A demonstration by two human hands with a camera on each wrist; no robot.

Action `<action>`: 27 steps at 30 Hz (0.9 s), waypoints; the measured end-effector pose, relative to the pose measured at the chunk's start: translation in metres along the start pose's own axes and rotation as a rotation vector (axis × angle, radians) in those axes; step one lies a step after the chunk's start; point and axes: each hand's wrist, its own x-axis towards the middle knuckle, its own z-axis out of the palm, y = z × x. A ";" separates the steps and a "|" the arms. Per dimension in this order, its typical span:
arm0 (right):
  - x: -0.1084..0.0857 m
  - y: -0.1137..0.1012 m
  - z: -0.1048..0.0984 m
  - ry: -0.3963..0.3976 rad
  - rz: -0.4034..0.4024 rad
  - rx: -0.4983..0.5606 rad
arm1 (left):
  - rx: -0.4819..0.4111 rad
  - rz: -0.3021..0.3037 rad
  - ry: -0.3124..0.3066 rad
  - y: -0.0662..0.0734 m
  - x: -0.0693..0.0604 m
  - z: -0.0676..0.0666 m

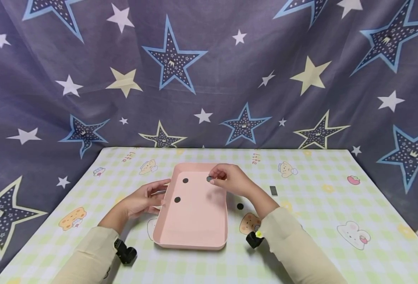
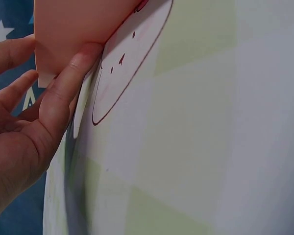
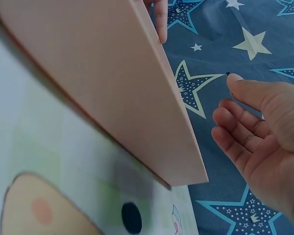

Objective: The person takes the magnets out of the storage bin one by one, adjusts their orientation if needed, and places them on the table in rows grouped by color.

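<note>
Currently, the right hand [image 1: 233, 182] pinches a small black disc [image 1: 209, 179] above a shallow pink rectangular tray [image 1: 193, 225]; the left hand [image 1: 140, 201], fingers spread, touches its outer side.

Two discs [image 1: 185, 180] lie in the tray [image 1: 195, 232], another disc [image 1: 240, 206] to its right.

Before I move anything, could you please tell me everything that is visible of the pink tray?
The pink tray is a shallow rectangle with rounded corners, a flat floor and low walls; it looks like smooth plastic. It lies open side up on the checked tablecloth, its long sides running front to back. Two dark discs rest on its floor along the left side. The left hand touches its left wall from outside.
</note>
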 end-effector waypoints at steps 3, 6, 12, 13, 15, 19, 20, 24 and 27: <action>-0.006 0.002 -0.003 0.004 -0.019 0.001 | 0.001 0.000 0.001 0.000 0.000 0.000; -0.011 0.004 -0.005 0.006 -0.030 -0.001 | 0.000 -0.002 0.002 0.000 0.000 0.000; -0.023 0.008 -0.008 0.031 -0.030 -0.004 | -0.003 -0.002 -0.001 0.001 0.000 0.000; -0.024 0.008 -0.009 0.033 -0.030 -0.002 | -0.002 -0.002 -0.001 0.001 0.000 0.000; -0.028 0.009 -0.010 0.036 -0.032 0.000 | 0.000 -0.002 -0.001 0.001 0.000 0.000; -0.035 0.012 -0.013 0.042 -0.045 -0.003 | 0.003 -0.003 -0.001 0.000 0.001 0.000; -0.036 0.013 -0.013 0.044 -0.047 -0.007 | 0.003 -0.003 -0.002 0.000 0.001 0.000; -0.042 0.018 -0.016 0.047 -0.057 -0.016 | 0.005 -0.002 -0.005 0.000 0.001 0.000; -0.046 0.019 -0.018 0.044 -0.061 -0.014 | 0.008 0.000 -0.005 0.000 0.001 0.000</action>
